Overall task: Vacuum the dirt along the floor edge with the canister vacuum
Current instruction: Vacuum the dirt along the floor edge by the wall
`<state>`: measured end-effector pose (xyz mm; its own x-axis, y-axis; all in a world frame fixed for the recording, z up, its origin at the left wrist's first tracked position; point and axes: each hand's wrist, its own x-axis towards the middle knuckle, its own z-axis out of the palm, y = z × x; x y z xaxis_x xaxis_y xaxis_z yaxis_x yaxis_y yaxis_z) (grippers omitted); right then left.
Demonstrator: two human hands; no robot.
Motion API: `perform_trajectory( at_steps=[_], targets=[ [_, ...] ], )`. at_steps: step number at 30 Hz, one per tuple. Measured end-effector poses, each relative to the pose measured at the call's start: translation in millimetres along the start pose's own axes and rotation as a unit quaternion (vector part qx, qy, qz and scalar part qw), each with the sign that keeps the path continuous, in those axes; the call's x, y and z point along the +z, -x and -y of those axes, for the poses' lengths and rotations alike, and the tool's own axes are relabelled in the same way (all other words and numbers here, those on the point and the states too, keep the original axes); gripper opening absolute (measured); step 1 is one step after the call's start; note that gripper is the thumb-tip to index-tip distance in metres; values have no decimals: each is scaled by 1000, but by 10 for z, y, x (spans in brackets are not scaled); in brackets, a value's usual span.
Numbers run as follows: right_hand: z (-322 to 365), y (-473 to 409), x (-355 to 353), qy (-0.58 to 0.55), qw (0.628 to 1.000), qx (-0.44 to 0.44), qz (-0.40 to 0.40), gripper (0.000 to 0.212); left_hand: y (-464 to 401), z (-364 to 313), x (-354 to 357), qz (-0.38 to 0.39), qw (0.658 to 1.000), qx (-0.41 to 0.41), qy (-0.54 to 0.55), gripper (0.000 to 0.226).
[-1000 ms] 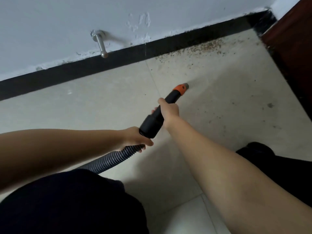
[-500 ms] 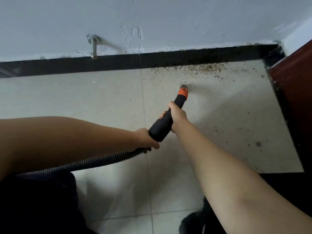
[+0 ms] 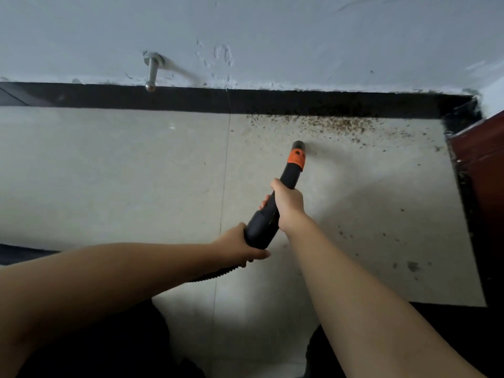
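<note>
- Head view: a person looks down at a pale tiled floor [image 3: 136, 173] that meets a black baseboard [image 3: 191, 98] under a grey-white wall [image 3: 300, 36].
- The right hand [image 3: 287, 204] is wrapped around the black vacuum nozzle [image 3: 275, 203] about halfway along, with the fingers curled round the far side and only their tips showing on the left.
- The left hand [image 3: 237, 248] is closed around the wide rear end of the nozzle, where the ribbed hose [image 3: 215, 274] joins it; the thumb lies along the underside.
- The hose shows only as a short dark stretch below the left hand and then passes behind the left forearm.
- The nozzle points up and to the right, towards the wall. It has an orange collar [image 3: 296, 159] near the front and a grey tip [image 3: 298, 144] beyond that.
- The tip is down at the floor, short of the baseboard; whether it touches the tile cannot be told.
- A band of brown dirt [image 3: 335, 122] lies along the floor edge against the baseboard, just beyond the tip and spreading to its right as far as the corner.
- More specks [image 3: 354, 236] are scattered on the tile to the right of the right forearm, with a darker spot [image 3: 412, 266] lower down.
- A reddish-brown wooden panel [image 3: 482, 159] stands at the right edge.
- A metal door stop [image 3: 150, 73] sticks out of the wall above the baseboard, well to the left of the nozzle.
- Dark clothing [image 3: 109, 350] fills the bottom of the view.
</note>
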<state>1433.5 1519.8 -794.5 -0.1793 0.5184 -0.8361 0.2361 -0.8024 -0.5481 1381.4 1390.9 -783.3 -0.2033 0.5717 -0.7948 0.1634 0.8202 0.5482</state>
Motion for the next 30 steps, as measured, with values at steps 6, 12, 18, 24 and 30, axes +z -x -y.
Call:
perform_trajectory(
  at_steps=[6, 12, 18, 24, 30],
  targets=[
    [-117, -62, -63, 48, 998, -24, -18, 12, -19, 147, 362, -13, 996, -15, 85, 48],
    [-101, 3, -16, 74, 997, -26, 1, 12, 55, 121, 335, 17, 994, -28, 101, 33],
    [-62, 66, 182, 115, 992, -12, 46, 11, 182, 143, 259, -2, 985, -41, 167, 29],
    [-25, 64, 287, 139, 987, -5, 78, 10, 178, 138, 238, -24, 980, -45, 191, 25],
    [145, -37, 62, 119, 992, -6, 35, 12, 60, -87, 283, 1, 985, -25, 173, 31]
  ],
)
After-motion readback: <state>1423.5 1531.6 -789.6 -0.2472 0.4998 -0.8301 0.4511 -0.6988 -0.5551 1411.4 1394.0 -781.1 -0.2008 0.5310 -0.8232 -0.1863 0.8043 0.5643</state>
